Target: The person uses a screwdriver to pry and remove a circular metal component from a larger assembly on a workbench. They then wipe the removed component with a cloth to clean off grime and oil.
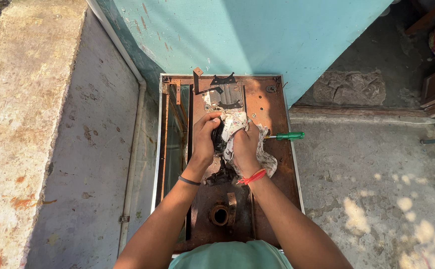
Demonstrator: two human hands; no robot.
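My left hand [205,139] grips a small black part [218,137] over a rusty metal panel [272,112] that lies flat in front of me. My right hand [245,147] presses a dirty patterned white cloth [237,124] against that black part, the two hands close together. The cloth hangs down past my right wrist, which wears a red thread. A dark band circles my left wrist. Most of the black part is hidden by my fingers and the cloth.
A green-handled screwdriver [286,135] lies on the panel's right edge. Black brackets [222,79] and a grey plate sit at the far end. A round rusty hole [220,215] is near me. A turquoise wall stands behind, a white pipe [133,149] runs on the left, with concrete floor at right.
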